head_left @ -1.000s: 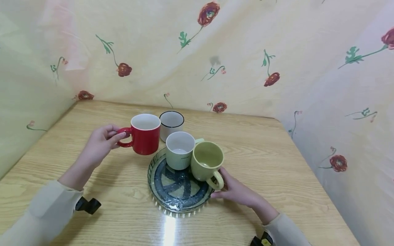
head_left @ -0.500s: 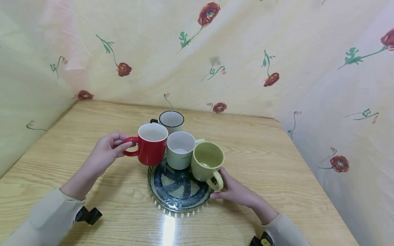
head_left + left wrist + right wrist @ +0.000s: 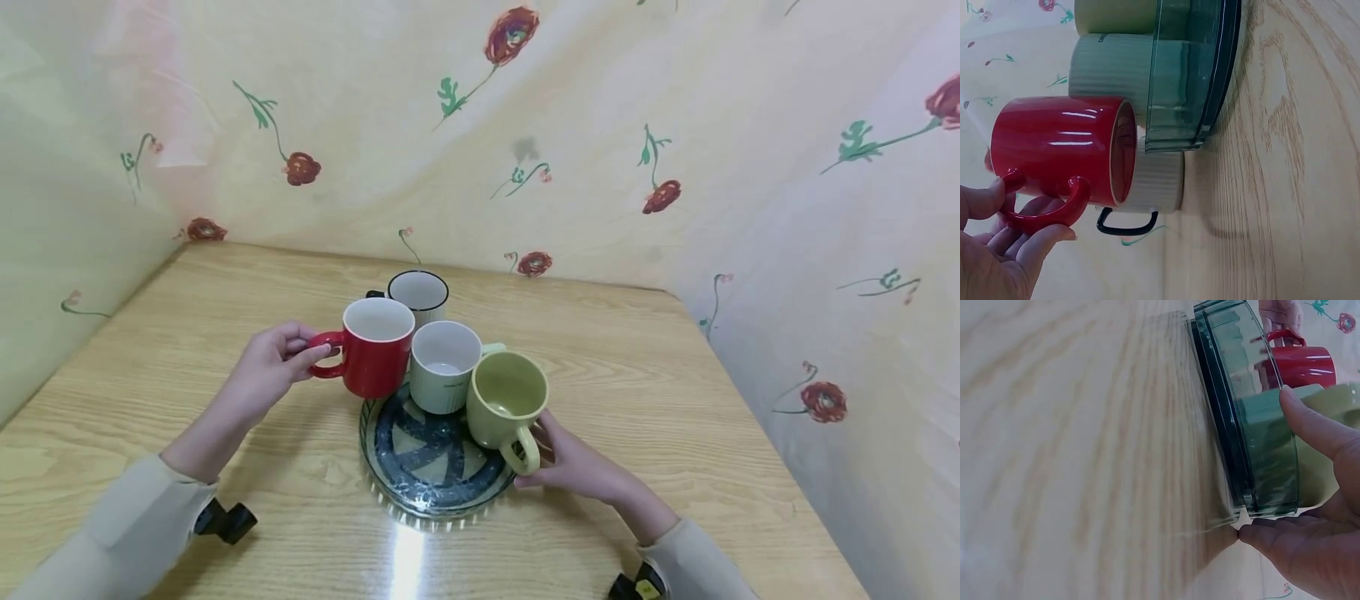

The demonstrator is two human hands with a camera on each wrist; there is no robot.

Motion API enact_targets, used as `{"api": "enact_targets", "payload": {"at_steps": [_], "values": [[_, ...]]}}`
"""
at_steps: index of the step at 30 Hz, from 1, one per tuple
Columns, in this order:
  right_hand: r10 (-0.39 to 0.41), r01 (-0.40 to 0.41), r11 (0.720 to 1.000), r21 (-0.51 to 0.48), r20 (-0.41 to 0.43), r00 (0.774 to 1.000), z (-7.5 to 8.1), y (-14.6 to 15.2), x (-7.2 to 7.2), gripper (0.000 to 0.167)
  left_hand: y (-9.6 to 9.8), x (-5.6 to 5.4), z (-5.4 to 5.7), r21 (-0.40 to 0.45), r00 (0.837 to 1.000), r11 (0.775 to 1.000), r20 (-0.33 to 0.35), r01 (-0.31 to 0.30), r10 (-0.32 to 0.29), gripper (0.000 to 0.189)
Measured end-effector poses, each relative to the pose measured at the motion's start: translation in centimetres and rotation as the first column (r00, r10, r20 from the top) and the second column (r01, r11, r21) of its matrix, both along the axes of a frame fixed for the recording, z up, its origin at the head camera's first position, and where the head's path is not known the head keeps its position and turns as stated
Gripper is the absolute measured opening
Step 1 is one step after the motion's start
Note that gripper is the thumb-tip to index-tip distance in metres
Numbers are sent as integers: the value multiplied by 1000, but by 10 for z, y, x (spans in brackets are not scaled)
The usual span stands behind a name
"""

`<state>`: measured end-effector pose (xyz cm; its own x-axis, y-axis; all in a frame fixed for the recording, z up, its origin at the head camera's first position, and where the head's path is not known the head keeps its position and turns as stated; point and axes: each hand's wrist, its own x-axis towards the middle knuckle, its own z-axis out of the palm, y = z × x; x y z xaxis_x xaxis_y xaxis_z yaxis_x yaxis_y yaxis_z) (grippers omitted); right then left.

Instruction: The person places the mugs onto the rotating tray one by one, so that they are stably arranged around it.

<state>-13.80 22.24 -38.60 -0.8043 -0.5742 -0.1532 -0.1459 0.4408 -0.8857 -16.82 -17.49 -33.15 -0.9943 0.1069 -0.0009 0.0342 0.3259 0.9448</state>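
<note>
My left hand (image 3: 272, 367) pinches the handle of a red mug (image 3: 375, 365), which is upright with a white inside. In the left wrist view, the mug's base (image 3: 1124, 153) hangs over the rim of a round greenish glass dish (image 3: 420, 487) with a dark patterned bottom. A pale ribbed mug (image 3: 442, 379) and a yellow-green mug (image 3: 501, 427) stand in the dish, side by side. My right hand (image 3: 573, 462) rests against the dish's right side, thumb at the rim and fingers spread along the wall, close by the yellow-green mug's handle.
A white mug with a black rim (image 3: 423, 315) stands on the wooden table (image 3: 637, 367) behind the dish, partly hidden by the red mug. Flower-patterned cloth (image 3: 600, 242) hangs around the table's back and sides.
My left hand has brought the red mug right and lower, up against the pale mug in the head view. The pale mug has shifted slightly right. My right hand stays put.
</note>
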Motion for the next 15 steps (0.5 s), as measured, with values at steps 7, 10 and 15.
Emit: {"api": "enact_targets", "payload": {"at_steps": [7, 10, 15], "values": [[29, -29, 1000, 8, -40, 999, 3, 2, 1, 107, 6, 0, -1, -32, 1000, 999, -8, 24, -24, 25], [34, -34, 999, 15, -53, 998, 4, 2, 2, 104, 9, 1, 0, -43, 999, 999, 5, 32, -32, 25], [37, -37, 999, 0, -38, 999, 4, 1, 2, 102, 13, 4, 0, -33, 999, 999, 3, 36, -35, 25]]}}
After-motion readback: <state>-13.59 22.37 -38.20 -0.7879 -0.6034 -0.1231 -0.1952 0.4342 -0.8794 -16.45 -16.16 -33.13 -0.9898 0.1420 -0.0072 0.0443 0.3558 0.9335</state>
